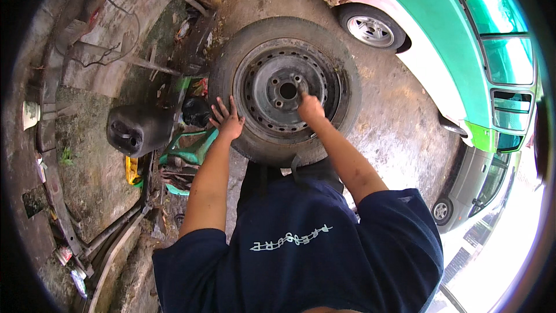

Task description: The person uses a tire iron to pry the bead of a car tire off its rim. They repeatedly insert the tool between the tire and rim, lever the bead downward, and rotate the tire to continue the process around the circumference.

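Observation:
In front of me is a car wheel, its worn black tyre [231, 43] fitted on a dark, dirty steel rim [260, 69] with a round hole at its centre. My left hand [229, 123] lies with fingers spread on the tyre's left side, touching the rubber near the rim. Over the rim, just right of the centre hole, my right hand [313, 110] is mostly closed, with a finger reaching to the hub beside a bolt hole. Whether anything small is between its fingers is hidden.
A green and white van [405, 6] stands at the right, with a grey car [472, 188] behind it. Left of the wheel are a black plastic container [139, 130], a green plastic container [194, 150] and scrap along a dirty wall. Stained concrete floor [399, 116] lies between wheel and van.

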